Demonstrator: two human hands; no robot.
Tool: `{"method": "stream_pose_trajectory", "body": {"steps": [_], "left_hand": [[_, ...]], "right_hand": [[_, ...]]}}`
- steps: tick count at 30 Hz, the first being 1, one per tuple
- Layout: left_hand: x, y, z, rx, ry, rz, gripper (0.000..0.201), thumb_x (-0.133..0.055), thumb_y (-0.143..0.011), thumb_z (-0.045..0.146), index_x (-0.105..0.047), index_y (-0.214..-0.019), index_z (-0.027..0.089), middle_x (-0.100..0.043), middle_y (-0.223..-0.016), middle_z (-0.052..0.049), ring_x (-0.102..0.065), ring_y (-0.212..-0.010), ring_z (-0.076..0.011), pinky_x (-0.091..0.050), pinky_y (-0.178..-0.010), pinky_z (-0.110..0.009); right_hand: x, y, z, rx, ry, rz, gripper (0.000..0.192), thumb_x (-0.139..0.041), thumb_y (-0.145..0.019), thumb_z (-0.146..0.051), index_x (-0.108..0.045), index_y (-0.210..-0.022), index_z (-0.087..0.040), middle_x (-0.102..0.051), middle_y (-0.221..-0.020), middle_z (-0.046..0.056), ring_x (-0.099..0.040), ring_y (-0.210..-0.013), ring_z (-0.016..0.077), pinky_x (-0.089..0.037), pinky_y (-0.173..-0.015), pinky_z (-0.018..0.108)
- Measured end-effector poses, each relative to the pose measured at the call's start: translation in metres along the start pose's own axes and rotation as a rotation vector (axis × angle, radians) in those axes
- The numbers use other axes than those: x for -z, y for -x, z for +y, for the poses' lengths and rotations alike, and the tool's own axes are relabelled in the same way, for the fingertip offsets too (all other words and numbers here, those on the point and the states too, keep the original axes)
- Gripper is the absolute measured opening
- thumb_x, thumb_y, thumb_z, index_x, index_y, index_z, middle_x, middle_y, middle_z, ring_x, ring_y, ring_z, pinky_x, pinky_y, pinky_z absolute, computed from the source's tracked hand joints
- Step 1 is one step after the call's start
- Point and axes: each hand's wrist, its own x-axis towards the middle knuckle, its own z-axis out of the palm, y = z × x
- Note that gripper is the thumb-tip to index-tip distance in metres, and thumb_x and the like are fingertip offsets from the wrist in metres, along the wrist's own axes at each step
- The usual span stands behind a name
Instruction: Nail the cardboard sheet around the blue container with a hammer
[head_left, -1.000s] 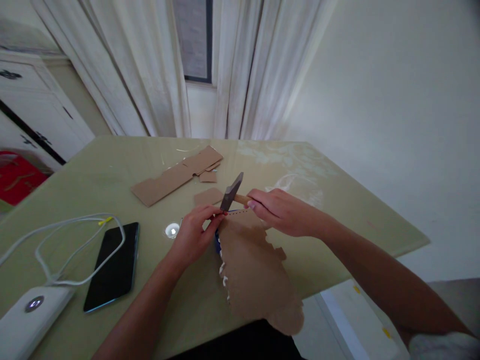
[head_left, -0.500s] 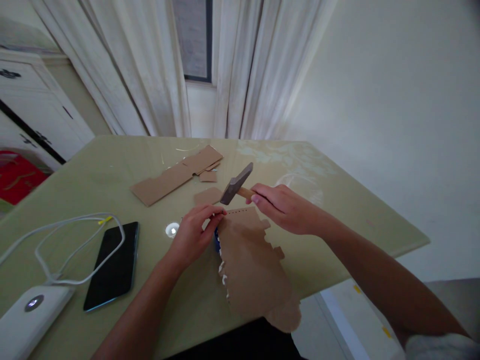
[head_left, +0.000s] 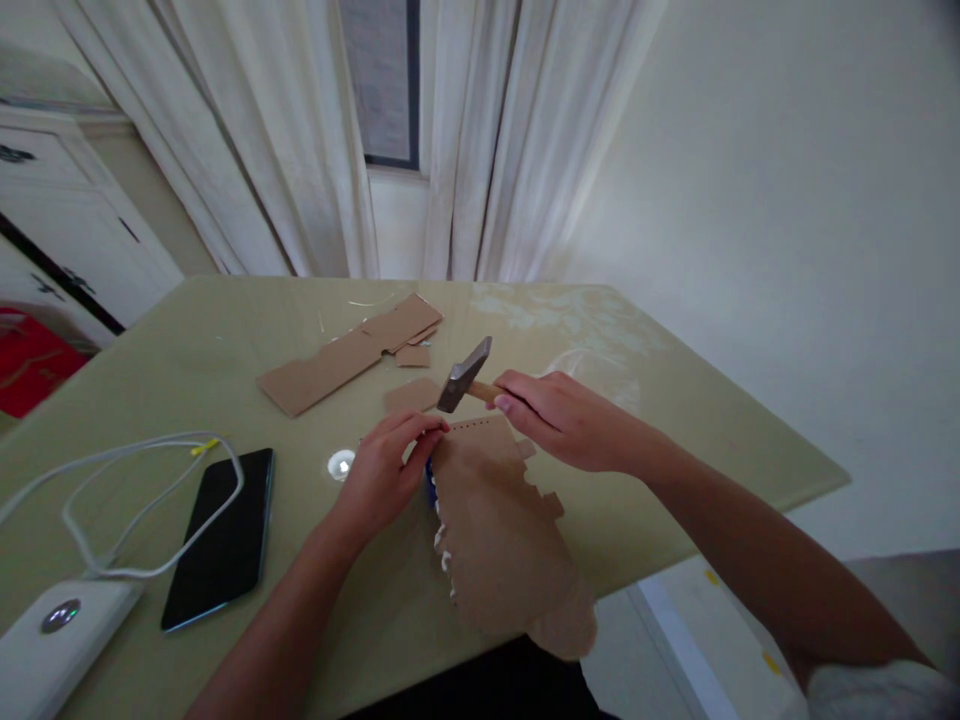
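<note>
Slantwise, hammer (head_left: 463, 376) in right grip (head_left: 561, 420)

We can read no word, brand, number or sign on anything in view. The small round window (head_left: 60, 616) on the white device (head_left: 94, 632) at lower left catches light, but we cannot make out any figure in it. The red object (head_left: 34, 365) at the left edge bears faint markings, too unclear for us to read.
</note>
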Motion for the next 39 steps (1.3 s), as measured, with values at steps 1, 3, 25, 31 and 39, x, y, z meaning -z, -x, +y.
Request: {"method": "stream_pose_trajectory", "body": {"steps": [1,3,25,31,39], "left_hand": [[0.0,-0.0001,0.0006,-0.002,-0.002,0.003,0.016,-0.058,-0.106,0.025,-0.074,-0.108,0.025,-0.079,-0.107,-0.006,-0.072,-0.102,-0.0246,-0.054,-0.092,-0.038],[0.0,-0.0005,0.0016,-0.006,-0.007,0.004,0.016,-0.058,-0.106,0.024,-0.074,-0.106,0.025,-0.079,-0.105,-0.006,-0.072,-0.101,-0.0244,-0.054,-0.092,-0.038],[0.0,0.0003,-0.0006,-0.017,-0.034,0.015,0.015,-0.059,-0.106,0.022,-0.074,-0.109,0.025,-0.078,-0.107,-0.005,-0.071,-0.102,-0.0241,-0.054,-0.092,-0.037],[-0.0009,0.0003,-0.0025,-0.028,-0.053,0.027,0.015,-0.06,-0.105,0.02,-0.074,-0.107,0.024,-0.078,-0.105,-0.005,-0.071,-0.101,-0.0243,-0.054,-0.091,-0.037],[-0.0001,0.0006,-0.0016,-0.028,-0.068,0.018,0.017,-0.059,-0.106,0.021,-0.075,-0.108,0.023,-0.077,-0.106,-0.006,-0.07,-0.102,-0.0251,-0.053,-0.092,-0.037]], "right_hand": [[-0.0011,-0.0006,0.0002,-0.001,-0.012,0.006,0.037,-0.032,-0.116,-0.043,-0.058,-0.103,-0.02,-0.059,-0.079,0.0,-0.055,-0.072,0.0164,-0.031,-0.07,0.031],[-0.0036,-0.0014,0.0006,0.001,-0.014,-0.007,0.037,-0.032,-0.116,-0.042,-0.059,-0.104,-0.019,-0.06,-0.08,0.0,-0.054,-0.071,0.016,-0.031,-0.07,0.031],[0.0024,-0.0005,-0.001,0.007,-0.011,-0.003,0.034,-0.035,-0.116,-0.041,-0.057,-0.101,-0.02,-0.055,-0.076,-0.001,-0.053,-0.069,0.0158,-0.029,-0.069,0.031],[-0.0034,0.0008,0.0042,-0.02,-0.081,0.046,0.037,-0.033,-0.116,-0.043,-0.055,-0.1,-0.019,-0.053,-0.077,-0.002,-0.052,-0.068,0.0151,-0.029,-0.069,0.031],[-0.0033,-0.0022,-0.0003,0.031,-0.014,-0.041,0.036,-0.034,-0.117,-0.039,-0.059,-0.105,-0.018,-0.057,-0.078,-0.001,-0.052,-0.07,0.0157,-0.028,-0.069,0.032]]}}
